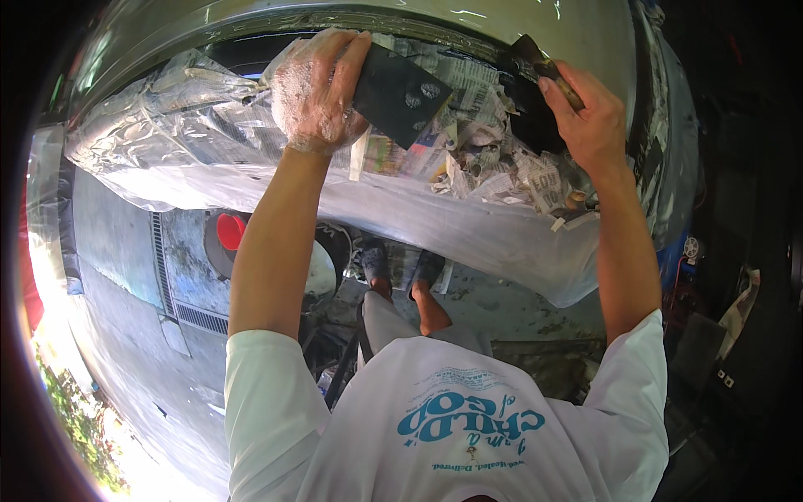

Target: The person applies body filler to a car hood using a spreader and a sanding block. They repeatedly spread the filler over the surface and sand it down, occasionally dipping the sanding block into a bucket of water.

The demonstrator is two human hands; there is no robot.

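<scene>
Suds cover my left hand (316, 92), which is closed on a dark rectangular sheet of sandpaper (403, 99). A few foamy spots sit on the sheet's face. My right hand (592, 113) grips a scraper (530, 58) by its handle, with the dark blade pointing up and to the left. Both hands are over torn, crumpled newspaper (477, 155) along the lower edge of a pale, glossy curved panel (401, 13). Clear plastic film (192, 117) hangs to the left of the newspaper. My fingers partly hide the sheet's left end.
White plastic sheeting (393, 205) drapes in front of me at waist height. Below it, my feet stand on wet concrete, near a rounded container with a red scoop-like thing (231, 231). A drain grate (201, 319) crosses the floor at left. Dark clutter fills the right side.
</scene>
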